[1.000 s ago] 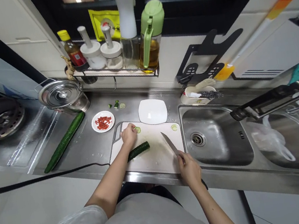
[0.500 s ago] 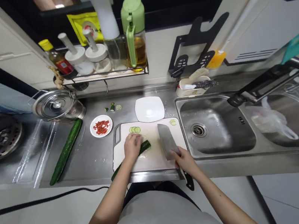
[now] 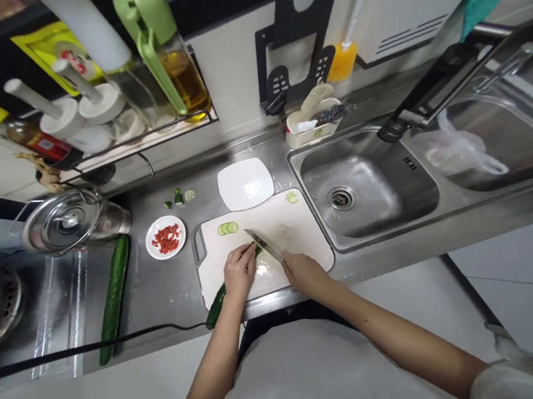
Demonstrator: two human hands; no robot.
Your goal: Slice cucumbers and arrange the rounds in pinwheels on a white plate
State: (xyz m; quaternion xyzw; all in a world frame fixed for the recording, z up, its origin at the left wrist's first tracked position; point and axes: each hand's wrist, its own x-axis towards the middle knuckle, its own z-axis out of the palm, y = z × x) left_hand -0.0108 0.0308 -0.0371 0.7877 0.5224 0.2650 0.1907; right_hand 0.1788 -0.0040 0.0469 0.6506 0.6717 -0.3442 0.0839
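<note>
My left hand (image 3: pixel 239 272) is closed over a cucumber (image 3: pixel 216 306) that lies slantwise across the white cutting board (image 3: pixel 274 220). The cucumber's near end sticks out below my wrist, and its middle is hidden under my fingers. In my right hand (image 3: pixel 304 273) is a cleaver (image 3: pixel 264 245), its blade seen nearly edge-on at the cucumber's cut end, close to my left fingertips. I cannot tell whether the edge has entered the cucumber. Some cucumber slices (image 3: pixel 227 228) rest at the board's upper left, and other slices (image 3: pixel 292 197) at its upper right.
Behind the board stands a white square plate (image 3: pixel 246 184). A small plate (image 3: pixel 157 252) of chopped red pieces and a whole cucumber (image 3: pixel 115 294) lie to the left, near a lidded steel pot (image 3: pixel 65 221). At the right is a steel sink (image 3: pixel 372 196). A seasoning rack (image 3: pixel 136 146) hangs behind.
The cleaver has moved left from the board's right side to the cucumber and turned from blade flat-on to edge-on. My left hand now grips the cucumber more closely. The camera view has shifted.
</note>
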